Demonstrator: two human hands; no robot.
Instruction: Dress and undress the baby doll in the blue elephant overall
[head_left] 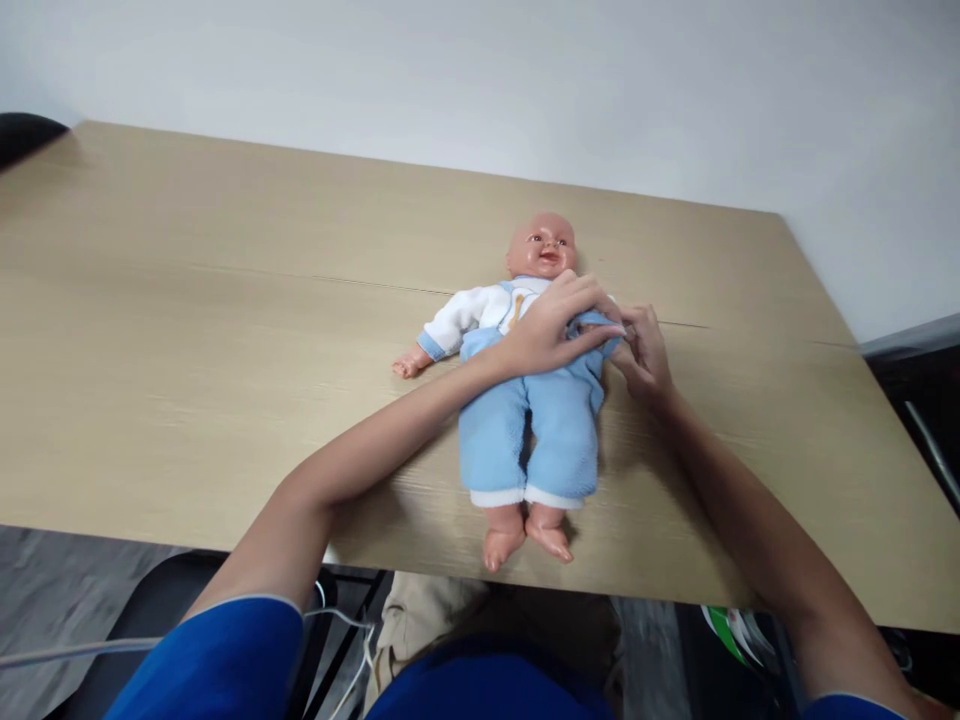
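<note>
A baby doll (529,435) lies on its back on the table, head toward the wall and bare feet toward me. It wears fluffy light-blue trousers and a white top with blue cuffs. My left hand (561,322) reaches across the doll's chest, thumb and fingers closed around the sleeve (592,320) on the right side of the picture. Right beside it, my right hand (646,352) has its fingers bent in a pinch at the end of that same sleeve. The doll's hand there is mostly hidden by my fingers. Its other arm (469,315) lies stretched out to the left.
The wooden table (187,350) has a thin seam running across it and meets a white wall (480,90) at the back. Black chairs (161,625) stand at its edges. A pale cable (82,652) runs at the lower left.
</note>
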